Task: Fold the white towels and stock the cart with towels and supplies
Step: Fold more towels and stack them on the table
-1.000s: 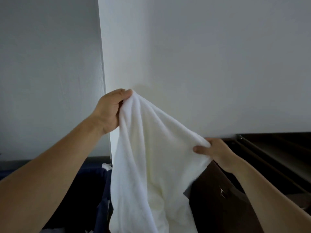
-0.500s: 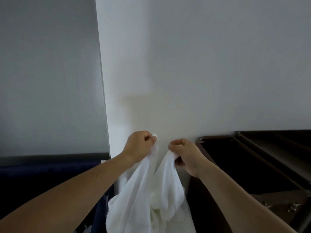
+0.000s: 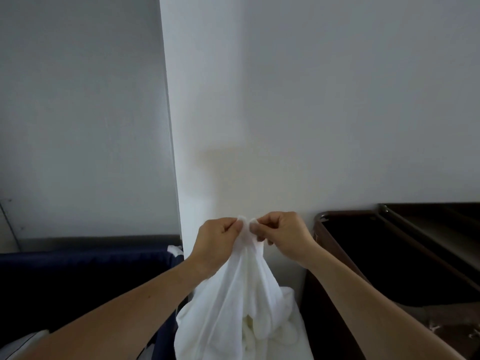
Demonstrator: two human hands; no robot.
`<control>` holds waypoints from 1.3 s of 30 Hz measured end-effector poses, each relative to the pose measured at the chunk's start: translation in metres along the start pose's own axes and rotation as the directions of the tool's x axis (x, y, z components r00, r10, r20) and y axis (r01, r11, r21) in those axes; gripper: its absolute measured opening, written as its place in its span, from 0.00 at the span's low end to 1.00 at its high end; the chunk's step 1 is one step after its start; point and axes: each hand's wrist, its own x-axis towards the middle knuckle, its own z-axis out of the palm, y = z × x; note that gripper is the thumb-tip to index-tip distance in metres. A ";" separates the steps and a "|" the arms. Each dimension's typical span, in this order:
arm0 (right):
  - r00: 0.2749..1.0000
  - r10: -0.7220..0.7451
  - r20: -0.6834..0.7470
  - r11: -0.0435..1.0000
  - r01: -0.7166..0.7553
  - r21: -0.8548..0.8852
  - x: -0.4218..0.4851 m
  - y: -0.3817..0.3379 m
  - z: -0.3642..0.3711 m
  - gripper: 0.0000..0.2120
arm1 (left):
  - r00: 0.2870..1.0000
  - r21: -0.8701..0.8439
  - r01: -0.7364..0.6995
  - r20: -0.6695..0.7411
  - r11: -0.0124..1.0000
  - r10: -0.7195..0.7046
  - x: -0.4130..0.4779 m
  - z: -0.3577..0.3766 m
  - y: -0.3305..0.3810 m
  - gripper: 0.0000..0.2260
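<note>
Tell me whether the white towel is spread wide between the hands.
No, the left hand and right hand pinch the white towel close together; it hangs bunched.

Towel [image 3: 241, 294]: white cloth, soft fuzzy nap, matt, creased into loose folds. Wall [image 3: 337, 100] at 12 o'clock: smooth paint, matt. Grey panel [image 3: 78, 113] at 10 o'clock: smooth, matt, faint scuffs. Bin [image 3: 78, 257] at 8 o'clock: navy woven cloth, matt. Cart [image 3: 319, 229] at 4 o'clock: dark brown, hard, smooth, slight sheen on rounded rim; wood or plastic, can't tell.

A navy bin [image 3: 78, 258] sits against the grey wall [image 3: 78, 113].
</note>
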 end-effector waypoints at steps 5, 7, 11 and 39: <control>0.999 -0.008 0.031 0.998 0.010 -0.062 0.008 -0.002 0.002 0.08 | 0.996 -0.050 -0.010 0.084 0.999 0.014 -0.011 -0.003 0.005 0.12; 1.000 0.000 0.031 0.998 0.001 -0.059 0.011 0.001 0.003 0.10 | 0.993 -0.059 -0.004 0.120 0.998 0.011 -0.013 -0.005 0.002 0.12; 0.998 -0.023 0.064 0.999 0.025 -0.030 0.015 0.006 0.003 0.11 | 0.978 -0.057 -0.034 0.204 0.998 0.045 -0.015 -0.011 0.002 0.24; 0.914 0.037 0.404 0.992 -0.081 0.093 0.060 -0.055 0.036 0.19 | 0.943 -0.615 0.001 -0.261 0.789 -0.205 0.024 -0.113 0.074 0.08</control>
